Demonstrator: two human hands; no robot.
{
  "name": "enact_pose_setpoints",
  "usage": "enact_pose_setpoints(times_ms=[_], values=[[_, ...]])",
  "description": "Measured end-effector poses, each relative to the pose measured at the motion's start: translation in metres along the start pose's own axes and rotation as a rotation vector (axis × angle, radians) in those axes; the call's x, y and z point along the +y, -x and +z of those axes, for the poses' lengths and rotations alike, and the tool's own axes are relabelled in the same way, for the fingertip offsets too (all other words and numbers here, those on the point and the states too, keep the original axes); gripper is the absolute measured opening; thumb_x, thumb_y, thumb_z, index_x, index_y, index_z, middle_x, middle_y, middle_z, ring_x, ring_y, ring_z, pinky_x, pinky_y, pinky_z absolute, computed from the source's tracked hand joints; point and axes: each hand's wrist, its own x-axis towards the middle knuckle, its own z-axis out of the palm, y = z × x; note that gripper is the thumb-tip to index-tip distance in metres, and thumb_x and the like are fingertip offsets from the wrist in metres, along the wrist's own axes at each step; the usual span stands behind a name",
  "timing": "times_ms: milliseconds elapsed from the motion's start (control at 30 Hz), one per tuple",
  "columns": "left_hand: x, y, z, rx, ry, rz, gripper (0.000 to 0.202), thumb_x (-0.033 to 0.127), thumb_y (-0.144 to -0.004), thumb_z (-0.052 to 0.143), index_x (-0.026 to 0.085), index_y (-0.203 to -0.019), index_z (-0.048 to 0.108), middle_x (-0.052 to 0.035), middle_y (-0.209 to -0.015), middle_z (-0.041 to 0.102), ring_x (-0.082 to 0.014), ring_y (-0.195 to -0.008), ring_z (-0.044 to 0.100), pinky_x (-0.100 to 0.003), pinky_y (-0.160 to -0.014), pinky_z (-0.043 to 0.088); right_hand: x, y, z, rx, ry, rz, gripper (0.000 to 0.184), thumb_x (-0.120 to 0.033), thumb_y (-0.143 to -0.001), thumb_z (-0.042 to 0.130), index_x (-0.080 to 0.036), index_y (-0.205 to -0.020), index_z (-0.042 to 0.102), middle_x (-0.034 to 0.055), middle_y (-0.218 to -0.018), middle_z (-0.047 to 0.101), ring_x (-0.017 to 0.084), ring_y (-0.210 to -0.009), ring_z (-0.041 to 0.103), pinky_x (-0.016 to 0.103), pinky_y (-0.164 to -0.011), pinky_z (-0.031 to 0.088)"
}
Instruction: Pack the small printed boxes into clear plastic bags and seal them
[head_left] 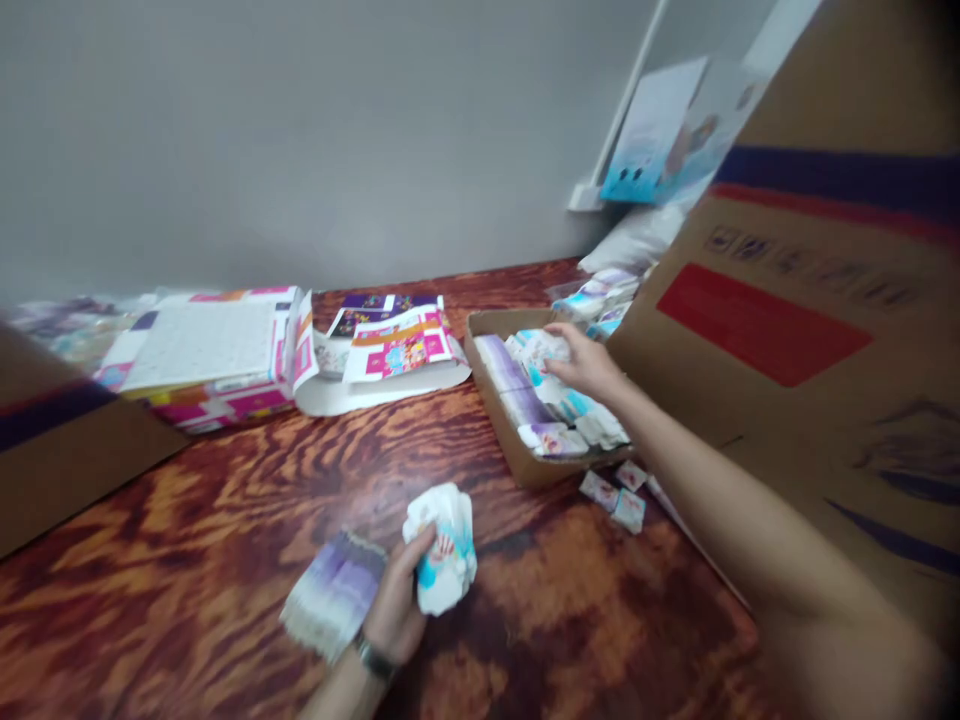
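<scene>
My left hand (401,605), with a dark band at its wrist, is closed around a small stack of white-and-blue printed packets (448,550). Beside it on the table lies a fanned row of purple-and-white packets (334,590). My right hand (589,365) reaches into an open cardboard box (525,465), its fingers pinching white-and-blue packets (541,350) near the far end. Purple packets (510,380) line the box's left side. Several loose packets (615,500) lie on the table in front of the box. The picture is somewhat blurred.
A large carton (787,420) stands close on the right, behind my right arm. Another carton (75,440) edges in at left. Pink printed cardboard (401,345) and a stack of printed sheets (202,345) lie at the back, before a grey wall (300,140). More packets (600,290) lie beyond the box.
</scene>
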Motion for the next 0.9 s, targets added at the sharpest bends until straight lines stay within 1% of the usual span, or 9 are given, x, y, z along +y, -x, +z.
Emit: enact_pose_setpoints(times_ms=[67,133,200,233,333,467,567,700,900], values=[[-0.004,-0.001,0.002,0.002,0.006,0.036,0.034,0.035,-0.072,0.065,0.011,-0.097,0.062,-0.0071,-0.082,0.069,-0.0172,-0.067,0.064,-0.029,-0.067,0.051,-0.018,0.034,-0.007,-0.043,-0.335,-0.181,0.06,-0.025,-0.072,0.06,-0.023,-0.128,0.037,0.0034,-0.103,0.059,0.021,-0.086,0.058,0.031,-0.073,0.045],[-0.01,-0.002,0.002,0.012,-0.024,0.063,0.037,0.037,-0.074,0.063,0.01,-0.098,0.061,-0.0085,-0.085,0.069,-0.0177,-0.069,0.065,-0.029,-0.068,0.051,-0.037,0.074,-0.003,-0.239,-0.653,-0.207,0.061,-0.024,-0.072,0.06,-0.021,-0.128,0.036,0.0024,-0.093,0.06,0.017,-0.076,0.058,0.028,-0.065,0.047],[-0.018,-0.001,0.003,0.017,-0.07,0.103,0.041,0.039,-0.074,0.063,0.01,-0.103,0.06,-0.0095,-0.09,0.068,-0.0182,-0.071,0.065,-0.029,-0.068,0.05,-0.054,0.112,0.012,-0.413,-0.909,-0.122,0.06,-0.024,-0.073,0.059,-0.021,-0.127,0.035,0.0021,-0.088,0.061,0.016,-0.072,0.059,0.026,-0.061,0.047],[-0.022,0.001,0.003,0.014,-0.087,0.128,0.043,0.039,-0.074,0.063,0.011,-0.106,0.059,-0.0097,-0.093,0.068,-0.0185,-0.073,0.065,-0.029,-0.069,0.05,-0.06,0.128,0.022,-0.455,-1.006,-0.068,0.058,-0.023,-0.072,0.059,-0.021,-0.125,0.035,0.0027,-0.091,0.061,0.015,-0.074,0.06,0.026,-0.062,0.048],[-0.029,0.009,0.006,-0.021,-0.088,0.197,0.046,0.037,-0.074,0.064,0.014,-0.112,0.057,-0.0096,-0.104,0.066,-0.0192,-0.085,0.064,-0.029,-0.077,0.049,-0.07,0.16,0.052,-0.479,-1.175,0.061,0.054,-0.022,-0.072,0.059,-0.022,-0.121,0.037,0.0041,-0.097,0.062,0.016,-0.078,0.061,0.027,-0.065,0.049],[-0.034,0.02,0.009,-0.044,-0.038,0.214,0.044,0.038,-0.076,0.061,0.015,-0.113,0.056,-0.009,-0.113,0.062,-0.0202,-0.095,0.062,-0.031,-0.085,0.047,-0.076,0.179,0.072,-0.429,-1.223,0.16,0.049,-0.02,-0.071,0.058,-0.021,-0.116,0.042,0.0056,-0.104,0.062,0.018,-0.086,0.061,0.03,-0.072,0.05],[-0.037,0.024,0.01,-0.036,0.01,0.191,0.045,0.044,-0.08,0.054,0.014,-0.113,0.057,-0.0105,-0.11,0.063,-0.0209,-0.094,0.062,-0.032,-0.085,0.048,-0.079,0.19,0.078,-0.389,-1.218,0.136,0.044,-0.019,-0.071,0.056,-0.02,-0.114,0.046,0.0059,-0.108,0.061,0.019,-0.096,0.058,0.033,-0.081,0.048],[-0.042,0.027,0.009,-0.047,0.066,0.184,0.046,0.047,-0.082,0.049,0.014,-0.113,0.056,-0.0112,-0.112,0.063,-0.0218,-0.097,0.061,-0.034,-0.089,0.047,-0.08,0.203,0.086,-0.351,-1.185,0.121,0.05,-0.02,-0.072,0.054,-0.019,-0.121,0.044,0.0069,-0.115,0.058,0.02,-0.103,0.055,0.035,-0.088,0.044],[-0.05,0.024,0.001,0.026,-0.052,0.207,0.049,0.051,-0.081,0.049,0.014,-0.112,0.057,-0.0124,-0.109,0.064,-0.0222,-0.092,0.063,-0.035,-0.085,0.049,-0.08,0.219,0.091,-0.283,-0.845,-0.046,0.059,-0.019,-0.074,0.051,-0.022,-0.132,0.038,0.0068,-0.129,0.048,0.022,-0.116,0.046,0.038,-0.098,0.036]])
